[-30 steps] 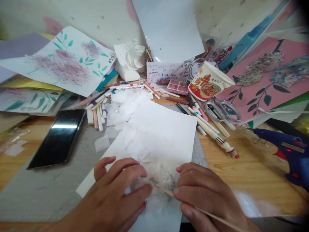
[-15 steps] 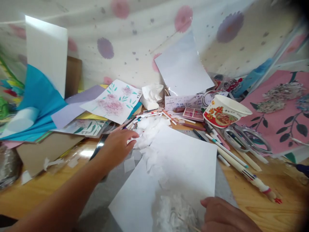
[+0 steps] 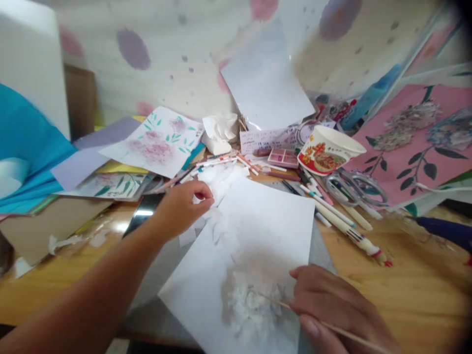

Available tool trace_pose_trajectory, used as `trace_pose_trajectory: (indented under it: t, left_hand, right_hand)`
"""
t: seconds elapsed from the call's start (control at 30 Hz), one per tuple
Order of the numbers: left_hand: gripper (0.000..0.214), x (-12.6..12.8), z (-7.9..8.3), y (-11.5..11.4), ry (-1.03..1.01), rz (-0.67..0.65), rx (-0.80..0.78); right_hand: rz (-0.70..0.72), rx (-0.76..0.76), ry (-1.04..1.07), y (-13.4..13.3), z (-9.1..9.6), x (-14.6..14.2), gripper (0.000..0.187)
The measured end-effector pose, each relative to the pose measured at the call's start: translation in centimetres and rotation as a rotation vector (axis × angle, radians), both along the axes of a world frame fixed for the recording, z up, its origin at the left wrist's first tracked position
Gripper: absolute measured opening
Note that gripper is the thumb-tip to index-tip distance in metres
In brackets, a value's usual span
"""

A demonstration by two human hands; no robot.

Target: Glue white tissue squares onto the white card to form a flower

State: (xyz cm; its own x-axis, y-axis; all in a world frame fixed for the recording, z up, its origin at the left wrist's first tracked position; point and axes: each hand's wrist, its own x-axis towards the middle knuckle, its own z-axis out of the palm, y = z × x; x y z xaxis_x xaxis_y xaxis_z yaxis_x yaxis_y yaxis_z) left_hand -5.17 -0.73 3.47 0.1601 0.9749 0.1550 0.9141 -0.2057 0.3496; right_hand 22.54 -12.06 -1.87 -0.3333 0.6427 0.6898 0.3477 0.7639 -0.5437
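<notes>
My left hand (image 3: 188,206) is at the heap of torn white paper scraps (image 3: 221,179), thumb and forefinger pinched together; I cannot make out what is between them. A thin wooden stick (image 3: 342,334) is gripped in my right hand (image 3: 332,305). Its tip reaches a ruffled clump of white paper pieces (image 3: 254,307), flower-like, on the lower part of a white sheet (image 3: 273,216). More loose scraps lie along the sheet's left side. The clump looks blurred, and a greyish shadow surrounds it.
Right of the sheet lie pens and a brush (image 3: 354,233), scissors (image 3: 356,188) and a paper noodle cup (image 3: 328,150). A blue-handled tool (image 3: 446,231) sits at the far right. Flower pictures (image 3: 158,142) and coloured papers fill the left, beside a dark shiny object (image 3: 143,214).
My view has shifted, so the table items appear further left and higher. The left thumb and forefinger have closed into a pinch. More of my right hand and its stick now shows.
</notes>
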Motion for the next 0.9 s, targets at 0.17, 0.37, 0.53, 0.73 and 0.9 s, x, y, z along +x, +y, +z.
trace_pose_trajectory:
  t: [0.17,0.37,0.53,0.73,0.9]
  left_hand:
    - [0.016,1.0,1.6,-6.2,-0.360,-0.138,-0.206]
    - [0.009,3.8,-2.4,-10.0,-0.375,-0.217,-0.464]
    - [0.012,5.2,-3.6,-10.0,-0.232,-0.216,-0.294]
    - [0.018,5.2,-3.3,-10.8,-0.244,-0.174,-0.269]
    - [0.020,4.8,-4.0,-11.6,-0.280,-0.145,-0.225]
  right_hand:
    - [-0.014,-0.084,0.068,-0.4,0.1,0.3,0.016]
    - [-0.076,-0.145,0.228,-1.0,-0.9,0.7,0.022]
    - [0.050,-0.148,0.158,-0.8,-0.3,0.3,0.019]
    - [0.016,-0.199,0.229,-0.9,-0.8,0.5,0.023]
    - [0.116,-0.175,0.105,-0.1,0.2,-0.2,0.012]
